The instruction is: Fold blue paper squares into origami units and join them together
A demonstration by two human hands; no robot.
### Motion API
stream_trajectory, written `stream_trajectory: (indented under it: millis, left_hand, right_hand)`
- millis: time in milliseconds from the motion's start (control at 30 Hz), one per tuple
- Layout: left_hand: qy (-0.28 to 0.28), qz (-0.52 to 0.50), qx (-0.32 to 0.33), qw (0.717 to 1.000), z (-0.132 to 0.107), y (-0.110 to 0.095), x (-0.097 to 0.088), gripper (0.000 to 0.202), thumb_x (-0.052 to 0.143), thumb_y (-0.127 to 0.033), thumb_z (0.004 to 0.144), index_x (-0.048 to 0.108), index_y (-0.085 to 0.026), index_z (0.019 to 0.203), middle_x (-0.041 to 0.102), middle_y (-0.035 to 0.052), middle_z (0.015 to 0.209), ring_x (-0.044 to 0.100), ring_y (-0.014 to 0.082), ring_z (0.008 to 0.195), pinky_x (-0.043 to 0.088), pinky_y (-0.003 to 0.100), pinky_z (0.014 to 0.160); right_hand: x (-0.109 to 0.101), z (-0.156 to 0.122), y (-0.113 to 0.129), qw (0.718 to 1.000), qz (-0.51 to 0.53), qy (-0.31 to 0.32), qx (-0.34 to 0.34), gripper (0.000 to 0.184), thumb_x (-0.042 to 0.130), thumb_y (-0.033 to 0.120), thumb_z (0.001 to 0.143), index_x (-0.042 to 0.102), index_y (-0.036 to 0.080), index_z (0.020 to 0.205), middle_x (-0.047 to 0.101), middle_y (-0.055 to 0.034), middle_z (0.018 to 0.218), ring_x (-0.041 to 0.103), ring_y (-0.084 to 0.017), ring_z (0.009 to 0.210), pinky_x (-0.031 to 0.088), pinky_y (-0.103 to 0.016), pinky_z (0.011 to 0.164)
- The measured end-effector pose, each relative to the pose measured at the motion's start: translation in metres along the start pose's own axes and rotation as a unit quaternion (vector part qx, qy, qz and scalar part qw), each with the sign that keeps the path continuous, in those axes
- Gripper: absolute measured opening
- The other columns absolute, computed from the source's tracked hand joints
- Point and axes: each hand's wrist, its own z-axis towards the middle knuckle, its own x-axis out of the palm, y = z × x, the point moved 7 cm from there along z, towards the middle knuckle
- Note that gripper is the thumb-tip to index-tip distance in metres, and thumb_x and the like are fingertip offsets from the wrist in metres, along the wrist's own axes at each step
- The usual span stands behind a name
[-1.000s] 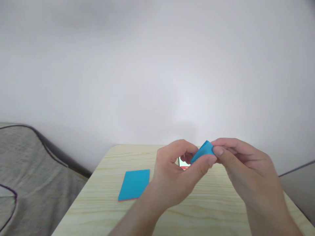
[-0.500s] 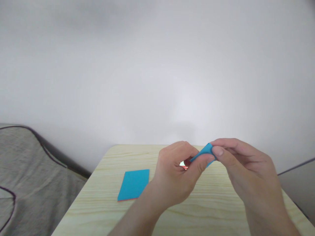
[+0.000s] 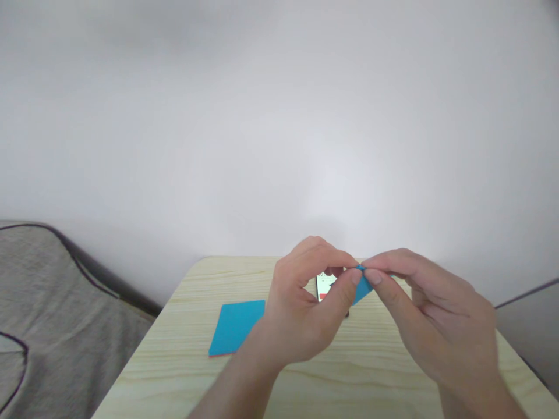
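Note:
A small folded piece of blue paper [image 3: 362, 288] is held up above the table between my two hands. My left hand [image 3: 311, 302] pinches its upper edge between thumb and index finger. Right beside that, the thumb and index finger of my right hand [image 3: 437, 314] pinch the same edge, and the fingertips almost meet. Fingers cover part of the paper. On the table to the left lies a square stack of blue paper [image 3: 238, 326] with a reddish lower edge, partly behind my left forearm.
A phone [image 3: 324, 285] with a lit screen lies behind my left hand, mostly hidden. The pale wooden table [image 3: 183, 349] meets a white wall [image 3: 262, 128]. Grey fabric with dark piping [image 3: 65, 314] is at the left.
Both hands have turned the blue paper so that it hangs below the fingertips, and the fingertips have come closer together. More of the phone shows now. The paper stack has stayed put.

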Motion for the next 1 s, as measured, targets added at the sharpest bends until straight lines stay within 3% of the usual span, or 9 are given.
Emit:
stream_trajectory:
  millis: [133,300,767,1000]
  left_hand:
    - [-0.036,-0.030,0.011,0.999,-0.002,0.001,-0.003,0.012,0.071,-0.010,0.091,0.075,-0.018,0.099,0.069,0.0036,0.087,0.061,0.0149,0.081,0.049,0.032,0.076]
    - [-0.081,-0.069,0.004,0.994,-0.006,0.003,-0.008,0.015,0.072,-0.011,0.092,0.076,-0.020,0.103,0.071,0.0041,0.092,0.064,0.0158,0.087,0.050,0.032,0.080]
    - [-0.058,-0.071,-0.016,0.996,-0.004,0.008,-0.008,0.011,0.074,-0.011,0.090,0.073,-0.019,0.096,0.068,0.0034,0.090,0.062,0.0159,0.086,0.049,0.034,0.080]
    - [-0.065,-0.077,-0.008,0.995,-0.004,0.008,-0.009,0.012,0.075,-0.010,0.089,0.075,-0.020,0.095,0.070,0.0037,0.090,0.063,0.0172,0.087,0.049,0.036,0.082]
  right_hand:
    - [-0.001,-0.001,-0.007,0.999,0.026,-0.023,0.029,0.022,0.076,0.019,0.090,0.075,0.034,0.107,0.077,0.0045,0.096,0.071,-0.012,0.083,0.058,-0.022,0.075]
    - [-0.001,-0.002,-0.018,0.992,0.074,-0.032,0.093,0.009,0.079,0.027,0.088,0.078,0.031,0.097,0.077,0.0033,0.086,0.072,-0.013,0.075,0.061,-0.023,0.071]
    - [-0.003,0.000,-0.010,0.994,0.063,-0.068,0.050,0.008,0.076,0.024,0.090,0.079,0.032,0.091,0.077,0.0028,0.089,0.069,-0.014,0.078,0.056,-0.025,0.069]
    - [-0.002,-0.001,-0.012,0.992,0.106,-0.019,0.068,0.014,0.078,0.018,0.088,0.079,0.030,0.095,0.078,-0.0004,0.100,0.072,-0.018,0.087,0.059,-0.031,0.077]
